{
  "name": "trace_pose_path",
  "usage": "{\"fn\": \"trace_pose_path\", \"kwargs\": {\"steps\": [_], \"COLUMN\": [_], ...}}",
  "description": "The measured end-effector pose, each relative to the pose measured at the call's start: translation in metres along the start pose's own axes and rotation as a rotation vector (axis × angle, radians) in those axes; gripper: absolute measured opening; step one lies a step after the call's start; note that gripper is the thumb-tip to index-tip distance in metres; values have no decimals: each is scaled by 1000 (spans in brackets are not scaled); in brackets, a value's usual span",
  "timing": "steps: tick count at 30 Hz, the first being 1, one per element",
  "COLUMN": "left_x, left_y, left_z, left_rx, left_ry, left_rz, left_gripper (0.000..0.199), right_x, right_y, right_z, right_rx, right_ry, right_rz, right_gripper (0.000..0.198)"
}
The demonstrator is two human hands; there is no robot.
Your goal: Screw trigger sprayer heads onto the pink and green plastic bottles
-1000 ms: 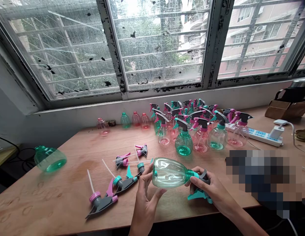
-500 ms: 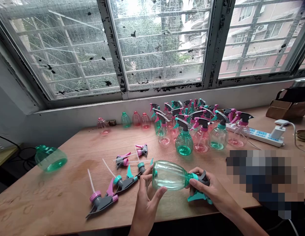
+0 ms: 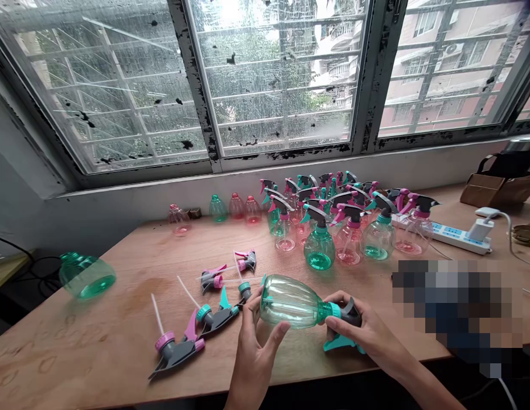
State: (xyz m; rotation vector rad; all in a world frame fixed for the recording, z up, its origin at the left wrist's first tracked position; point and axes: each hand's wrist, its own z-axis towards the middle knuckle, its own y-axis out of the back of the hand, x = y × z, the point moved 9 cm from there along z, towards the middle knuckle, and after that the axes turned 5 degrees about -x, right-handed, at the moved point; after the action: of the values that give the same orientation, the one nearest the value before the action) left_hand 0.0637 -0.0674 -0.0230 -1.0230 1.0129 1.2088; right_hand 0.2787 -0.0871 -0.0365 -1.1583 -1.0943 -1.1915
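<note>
A clear green spray bottle (image 3: 290,302) lies sideways in the air between my hands, above the table's front part. My left hand (image 3: 258,336) grips its base end, thumb below and fingers behind. At the neck, my right hand (image 3: 358,324) is closed round the collar of a grey and teal spray head (image 3: 344,341), its trigger hanging downward. The head sits on the bottle's neck; whether it is fully screwed on I cannot tell. Left of my left hand lie several loose spray heads with straws, among them a pink and grey one (image 3: 175,356) and a teal and grey one (image 3: 213,316).
Several assembled spray bottles (image 3: 319,250) stand at the back right, by a white power strip (image 3: 456,236). Bottles without heads, such as a green one (image 3: 217,209), line the back edge. A large green bottle (image 3: 87,276) is at the left. A brown bag (image 3: 499,185) sits far right.
Both hands and the bottle have shifted very slightly to the left and up. The grip of each hand looks the same.
</note>
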Motion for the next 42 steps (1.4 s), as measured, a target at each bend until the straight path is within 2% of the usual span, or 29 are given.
{"fn": "trace_pose_path", "kwargs": {"steps": [9, 12, 17, 21, 24, 30, 35, 42], "left_x": [-3, -2, 2, -6, -8, -3, 0, -10], "left_y": [1, 4, 8, 11, 11, 11, 11, 8], "left_z": [-3, -4, 0, 1, 0, -1, 0, 1], "left_rx": [29, -11, -71, -111, -101, -88, -97, -57], "left_ry": [-43, -66, -59, -159, -167, -94, -75, -168], "left_rz": [117, 159, 88, 123, 154, 176, 123, 271], "left_gripper": [62, 66, 55, 45, 39, 74, 65, 55], "right_x": [-5, -5, -5, -6, -5, -1, 0, -2], "right_y": [5, 5, 5, 6, 8, 3, 0, 3], "right_z": [2, 1, 2, 3, 3, 0, -1, -1], "right_rx": [-23, -40, -47, -57, -78, -49, -37, -46], "right_ry": [-12, -9, -8, -13, -1, 11, -5, -3], "right_rz": [22, -12, -6, 38, 45, -1, -15, 23], "right_gripper": [33, 33, 32, 32, 32, 31, 30, 29]}}
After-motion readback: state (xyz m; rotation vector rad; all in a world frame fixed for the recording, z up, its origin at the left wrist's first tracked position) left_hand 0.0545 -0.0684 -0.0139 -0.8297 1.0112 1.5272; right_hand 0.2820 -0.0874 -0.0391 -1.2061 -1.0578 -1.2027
